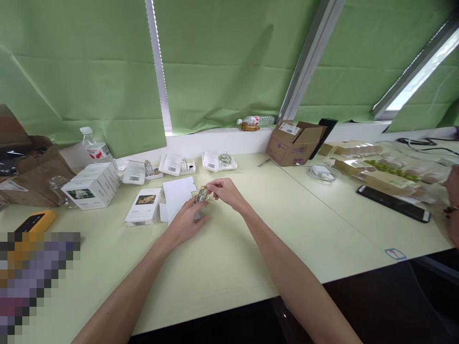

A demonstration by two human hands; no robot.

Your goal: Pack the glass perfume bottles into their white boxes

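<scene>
Between my two hands is a small clear glass bottle [201,194] with a gold-coloured neck. My left hand [187,219] is wrapped round its lower part, low over the table. At the top, the fingers of my right hand [225,191] pinch the gold part; whether they hold a separate piece is too small to make out. Beneath and behind my left hand lies an opened white carton [177,193]. A closed flat white box [143,206] with a flower picture rests to the left of it.
Behind, white trays hold other glass bottles [224,158]. White boxes [89,188] stand at left, near a plastic bottle [96,147]. A cardboard box [296,143], coiled white cable [322,173] and black bar [393,203] lie rightward. Another person's arm [453,196] shows at the right edge.
</scene>
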